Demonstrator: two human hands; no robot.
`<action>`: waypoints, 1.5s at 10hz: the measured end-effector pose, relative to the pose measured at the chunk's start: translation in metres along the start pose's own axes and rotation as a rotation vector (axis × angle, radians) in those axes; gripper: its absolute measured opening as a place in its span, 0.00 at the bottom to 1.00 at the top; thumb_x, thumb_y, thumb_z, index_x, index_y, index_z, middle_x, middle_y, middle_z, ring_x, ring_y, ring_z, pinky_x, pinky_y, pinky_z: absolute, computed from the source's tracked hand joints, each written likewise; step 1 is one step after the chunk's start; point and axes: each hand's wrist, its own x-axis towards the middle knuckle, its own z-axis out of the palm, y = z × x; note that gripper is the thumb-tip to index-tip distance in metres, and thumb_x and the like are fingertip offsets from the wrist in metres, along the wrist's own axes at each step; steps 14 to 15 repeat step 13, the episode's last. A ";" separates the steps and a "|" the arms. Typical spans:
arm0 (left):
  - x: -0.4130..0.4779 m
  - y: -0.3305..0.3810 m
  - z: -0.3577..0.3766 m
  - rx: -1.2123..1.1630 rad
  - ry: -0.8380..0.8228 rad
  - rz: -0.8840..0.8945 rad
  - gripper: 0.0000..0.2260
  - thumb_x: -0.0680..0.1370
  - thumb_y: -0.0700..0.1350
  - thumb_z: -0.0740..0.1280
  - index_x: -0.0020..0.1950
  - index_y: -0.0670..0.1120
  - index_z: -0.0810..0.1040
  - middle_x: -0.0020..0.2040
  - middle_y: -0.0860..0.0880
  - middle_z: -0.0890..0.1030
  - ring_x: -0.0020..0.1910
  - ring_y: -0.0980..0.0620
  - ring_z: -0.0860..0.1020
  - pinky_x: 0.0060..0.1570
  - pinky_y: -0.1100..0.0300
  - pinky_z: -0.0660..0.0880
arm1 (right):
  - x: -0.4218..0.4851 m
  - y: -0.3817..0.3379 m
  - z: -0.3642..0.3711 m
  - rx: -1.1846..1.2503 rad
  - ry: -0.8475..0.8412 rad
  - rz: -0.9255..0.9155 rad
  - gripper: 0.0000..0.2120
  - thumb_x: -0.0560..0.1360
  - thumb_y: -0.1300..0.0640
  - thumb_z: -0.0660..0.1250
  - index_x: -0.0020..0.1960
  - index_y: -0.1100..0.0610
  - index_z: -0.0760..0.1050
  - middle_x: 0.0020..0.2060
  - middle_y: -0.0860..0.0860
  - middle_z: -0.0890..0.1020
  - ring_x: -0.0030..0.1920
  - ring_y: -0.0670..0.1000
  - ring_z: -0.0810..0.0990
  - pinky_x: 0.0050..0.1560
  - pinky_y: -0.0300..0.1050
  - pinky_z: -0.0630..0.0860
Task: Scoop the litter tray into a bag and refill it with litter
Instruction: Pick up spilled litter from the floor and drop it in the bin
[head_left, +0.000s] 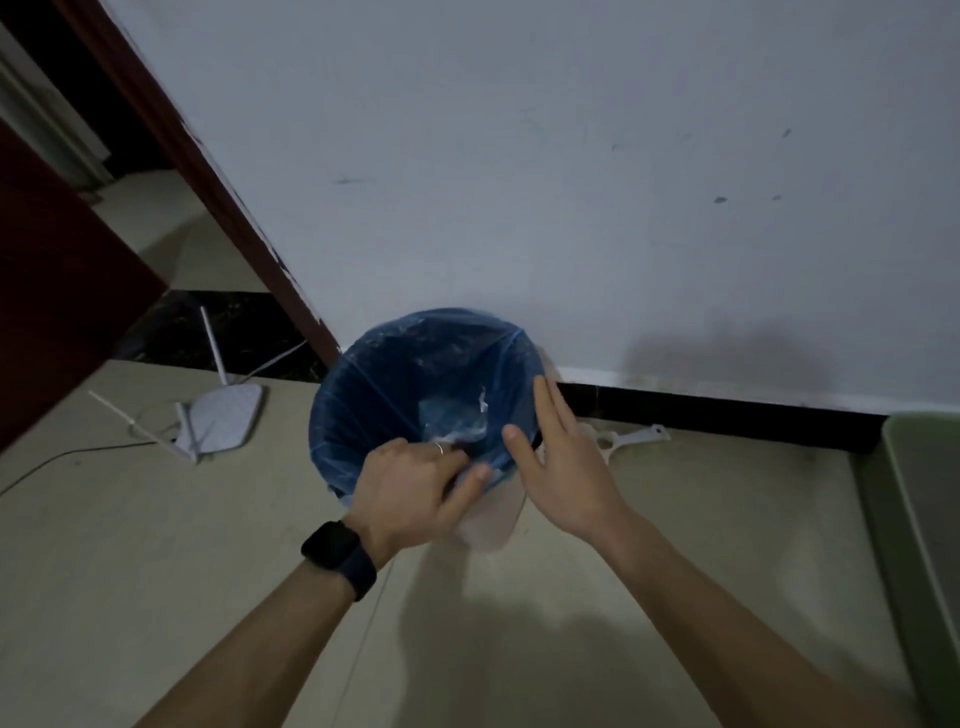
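Note:
A white bin lined with a blue plastic bag (395, 384) stands on the floor against the wall. My left hand (415, 488) pinches the bag's near rim, fingers curled over the edge. My right hand (556, 462) is flat with straight fingers, touching the bag's rim on the right side. Clear crumpled plastic lies inside the bag. A white litter scoop (631, 439) lies on the floor behind my right hand, partly hidden. The green litter tray (919, 519) shows at the right edge, only its corner in view.
A white router (223, 415) with antennas and a cable lies on the floor to the left. A dark red door (57, 291) and door frame stand at left. The white wall with a black skirting runs behind the bin.

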 end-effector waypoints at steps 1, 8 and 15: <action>-0.005 -0.009 0.008 0.113 0.061 0.175 0.21 0.83 0.57 0.56 0.65 0.47 0.79 0.57 0.49 0.83 0.50 0.50 0.81 0.47 0.54 0.76 | 0.005 -0.003 0.012 -0.065 -0.014 -0.026 0.37 0.77 0.33 0.43 0.79 0.50 0.35 0.78 0.44 0.39 0.78 0.46 0.46 0.77 0.46 0.51; 0.002 -0.077 0.004 0.060 -0.149 0.274 0.25 0.84 0.52 0.51 0.80 0.45 0.59 0.75 0.47 0.69 0.68 0.49 0.74 0.63 0.55 0.74 | 0.039 -0.026 0.044 0.056 -0.063 0.068 0.34 0.82 0.41 0.47 0.78 0.50 0.32 0.78 0.45 0.36 0.77 0.52 0.56 0.73 0.46 0.57; -0.004 -0.032 0.009 0.053 -0.187 -0.204 0.25 0.83 0.54 0.47 0.81 0.54 0.51 0.80 0.52 0.57 0.78 0.51 0.59 0.75 0.45 0.55 | 0.042 -0.009 -0.004 -0.569 -0.184 -0.106 0.40 0.71 0.31 0.35 0.79 0.47 0.41 0.79 0.53 0.50 0.78 0.56 0.51 0.74 0.60 0.57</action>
